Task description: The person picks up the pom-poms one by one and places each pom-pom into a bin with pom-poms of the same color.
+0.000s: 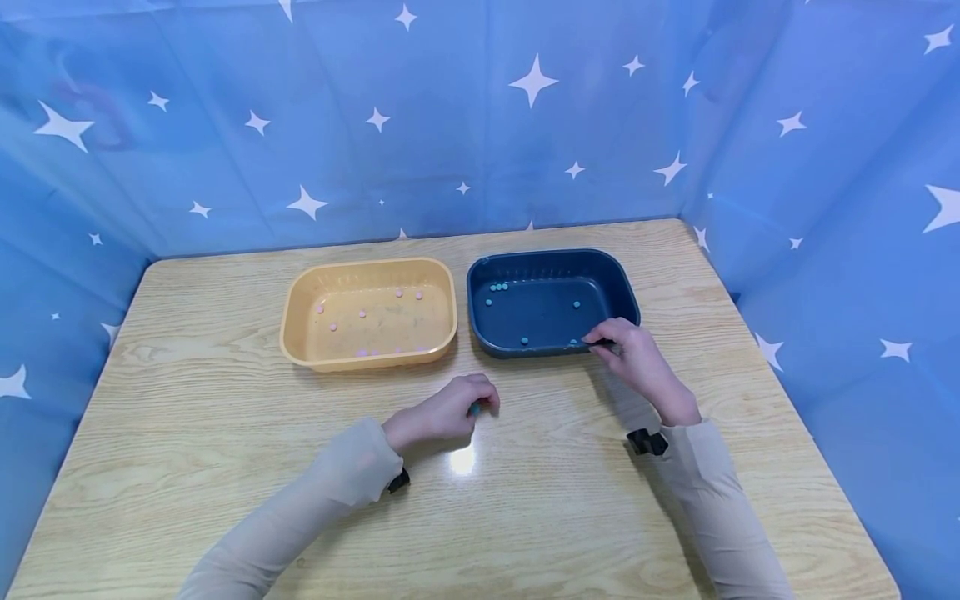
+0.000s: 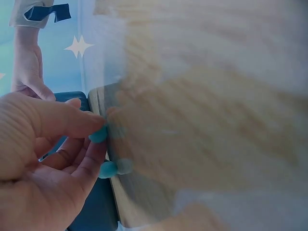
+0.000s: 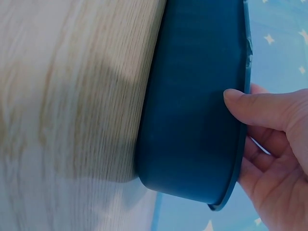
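My left hand (image 1: 448, 408) is over the table in front of the two trays. Between its thumb and fingers it pinches a small teal ball (image 2: 97, 134). A second teal ball (image 2: 108, 169) shows right beside those fingers in the left wrist view. With the thumb on the outer wall and the fingers behind the rim, my right hand (image 1: 634, 360) grips the dark blue tray (image 3: 192, 106) at its near right edge. Inside that tray lie several teal balls (image 1: 577, 304), scattered over the floor.
Left of the blue tray stands a yellow-orange tray (image 1: 300, 360) with several small pink balls (image 1: 362, 314) in it. Both trays are toward the back of the wooden table (image 1: 187, 400). A blue curtain (image 1: 450, 117) with white stars surrounds the back and sides.
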Demonstrator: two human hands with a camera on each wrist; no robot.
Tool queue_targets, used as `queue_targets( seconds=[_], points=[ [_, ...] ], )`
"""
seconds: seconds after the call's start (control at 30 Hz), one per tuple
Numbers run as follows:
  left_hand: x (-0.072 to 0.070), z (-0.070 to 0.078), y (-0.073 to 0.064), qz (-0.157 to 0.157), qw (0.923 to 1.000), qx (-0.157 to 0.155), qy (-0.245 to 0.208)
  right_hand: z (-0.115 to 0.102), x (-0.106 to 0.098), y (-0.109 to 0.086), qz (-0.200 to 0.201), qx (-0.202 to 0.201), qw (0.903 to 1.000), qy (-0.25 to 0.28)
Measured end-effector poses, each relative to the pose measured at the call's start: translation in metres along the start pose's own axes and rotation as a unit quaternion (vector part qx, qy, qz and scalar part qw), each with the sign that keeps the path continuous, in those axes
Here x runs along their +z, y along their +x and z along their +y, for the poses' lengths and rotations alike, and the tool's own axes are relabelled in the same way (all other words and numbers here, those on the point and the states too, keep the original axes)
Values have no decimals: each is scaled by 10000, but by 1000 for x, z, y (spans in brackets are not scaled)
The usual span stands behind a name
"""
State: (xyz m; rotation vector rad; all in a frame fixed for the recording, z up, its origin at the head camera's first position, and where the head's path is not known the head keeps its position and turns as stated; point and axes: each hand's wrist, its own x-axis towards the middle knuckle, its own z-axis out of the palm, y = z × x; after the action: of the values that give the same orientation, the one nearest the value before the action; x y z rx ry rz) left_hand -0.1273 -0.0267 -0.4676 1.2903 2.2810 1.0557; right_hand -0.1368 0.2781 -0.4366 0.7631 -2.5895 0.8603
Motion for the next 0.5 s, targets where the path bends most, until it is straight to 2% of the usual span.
queue_targets(
  seconds=[0.17, 0.5],
  points=[
    [0, -1, 1, 16, 10000, -35, -21, 0, 0, 0, 19, -32, 10000, 17],
    [-5, 3, 1, 234, 9952, -262, -911, 1, 0, 0, 16, -31, 10000, -10]
  ],
)
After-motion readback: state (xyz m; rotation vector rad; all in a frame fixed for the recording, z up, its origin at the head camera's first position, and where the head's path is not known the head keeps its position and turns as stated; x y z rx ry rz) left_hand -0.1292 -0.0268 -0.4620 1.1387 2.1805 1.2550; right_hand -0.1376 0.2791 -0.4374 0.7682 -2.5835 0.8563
